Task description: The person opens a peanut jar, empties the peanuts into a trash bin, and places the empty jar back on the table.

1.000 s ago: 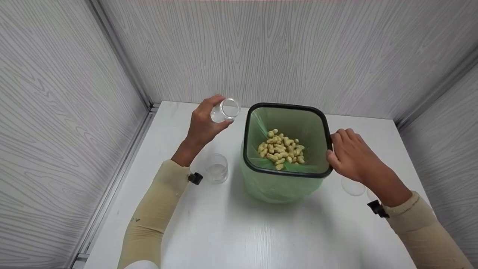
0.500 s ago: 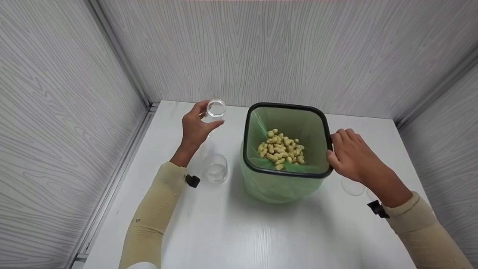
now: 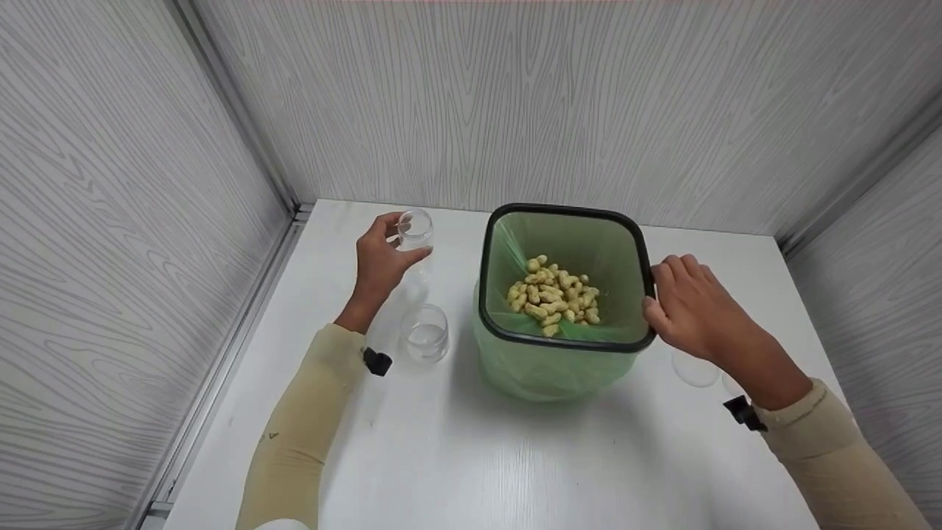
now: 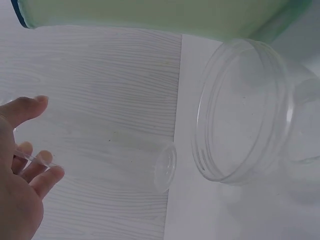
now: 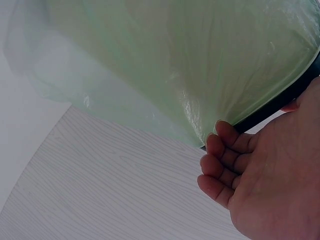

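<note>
At the back left of the table, my left hand (image 3: 379, 258) holds a clear jar (image 3: 416, 230) between thumb and fingers. Its mouth faces up, and no contents show inside. In the left wrist view the same hand (image 4: 27, 165) curves round the see-through wall. A second clear jar (image 3: 425, 335) stands nearer, beside the bin. On the bin's right side, my right hand (image 3: 688, 305) grips the black rim (image 3: 563, 343), fingers and thumb about the edge. The square bin (image 3: 556, 372) has a green bag liner, with a pile of peanuts in their shells (image 3: 552, 294) inside.
Clear round discs, like lids (image 3: 695, 369), lie on the white table (image 3: 515, 471) by my right forearm, which partly hides them. Grey wood-patterned panels (image 3: 486, 96) enclose the table at the back and both sides.
My left hand has drawn the jar left, away from the bin, and lowered it, turning it from tilted to upright. The right hand, bin and peanuts look the same.
</note>
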Tool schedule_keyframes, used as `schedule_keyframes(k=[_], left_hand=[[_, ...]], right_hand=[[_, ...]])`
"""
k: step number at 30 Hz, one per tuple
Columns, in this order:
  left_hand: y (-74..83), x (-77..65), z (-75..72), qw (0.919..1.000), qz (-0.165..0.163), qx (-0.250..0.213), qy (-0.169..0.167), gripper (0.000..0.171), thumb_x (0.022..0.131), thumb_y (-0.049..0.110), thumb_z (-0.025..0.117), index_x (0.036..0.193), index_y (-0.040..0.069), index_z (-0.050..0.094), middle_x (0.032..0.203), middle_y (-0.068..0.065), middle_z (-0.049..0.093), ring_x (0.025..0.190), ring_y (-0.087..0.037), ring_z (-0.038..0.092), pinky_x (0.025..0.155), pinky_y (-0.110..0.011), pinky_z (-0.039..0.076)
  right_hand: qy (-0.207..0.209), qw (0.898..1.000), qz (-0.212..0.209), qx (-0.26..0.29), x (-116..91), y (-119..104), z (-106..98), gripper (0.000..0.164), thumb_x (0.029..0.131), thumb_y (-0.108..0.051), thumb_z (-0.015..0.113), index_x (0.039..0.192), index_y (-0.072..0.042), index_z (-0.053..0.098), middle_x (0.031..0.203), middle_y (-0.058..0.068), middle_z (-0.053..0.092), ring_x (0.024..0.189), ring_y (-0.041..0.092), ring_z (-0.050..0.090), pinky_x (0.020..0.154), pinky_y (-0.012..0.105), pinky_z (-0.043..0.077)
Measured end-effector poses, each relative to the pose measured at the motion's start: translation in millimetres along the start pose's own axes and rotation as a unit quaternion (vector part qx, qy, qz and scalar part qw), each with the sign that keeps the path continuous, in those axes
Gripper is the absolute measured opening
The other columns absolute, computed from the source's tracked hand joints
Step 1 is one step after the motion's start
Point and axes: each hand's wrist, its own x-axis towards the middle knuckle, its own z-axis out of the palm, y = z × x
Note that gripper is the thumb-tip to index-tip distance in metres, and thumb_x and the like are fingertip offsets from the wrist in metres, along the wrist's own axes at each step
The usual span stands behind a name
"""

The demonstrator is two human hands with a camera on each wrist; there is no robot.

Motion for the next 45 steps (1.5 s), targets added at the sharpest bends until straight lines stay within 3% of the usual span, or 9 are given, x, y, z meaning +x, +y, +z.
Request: schedule_keyframes(k=[18, 29, 45], left_hand=[[-20.2, -5.7, 5.0, 0.9991, -0.037, -0.002, -0.021, 0.065, 0.068, 0.015, 0.089, 0.122, 0.000, 0.055, 0.117, -0.018, 0.064, 0.111, -0.030, 0.062, 0.095, -0.048, 0.055], [-31.2, -9.0, 6.1, 0.9978, -0.050, 0.033, -0.026, 0.066, 0.067, 0.018, 0.090, 0.121, 0.003, 0.055, 0.117, -0.018, 0.065, 0.108, -0.027, 0.063, 0.093, -0.042, 0.056], [-37.5, -18.4, 11.3, 0.9960, -0.070, 0.039, -0.039, 0.068, 0.068, 0.022, 0.089, 0.123, 0.003, 0.055, 0.117, -0.014, 0.064, 0.108, -0.026, 0.062, 0.093, -0.042, 0.055]], right_hand=[[-0.009, 1.000, 0.007, 0.008, 0.5, -0.4, -0.6, 0.027, 0.096, -0.022, 0.037, 0.099, 0.003, 0.046, 0.094, 0.014, 0.047, 0.085, 0.027, 0.037, 0.075, 0.042, 0.031], [-0.003, 1.000, 0.000, 0.000, 2.1, 0.0, 0.7, 0.025, 0.097, -0.022, 0.037, 0.095, 0.002, 0.043, 0.090, 0.013, 0.043, 0.081, 0.027, 0.034, 0.072, 0.039, 0.028], [-0.003, 1.000, 0.006, 0.005, -0.8, 0.0, 0.9, 0.023, 0.096, -0.022, 0.037, 0.094, 0.000, 0.045, 0.089, 0.011, 0.044, 0.081, 0.025, 0.035, 0.072, 0.038, 0.028]])
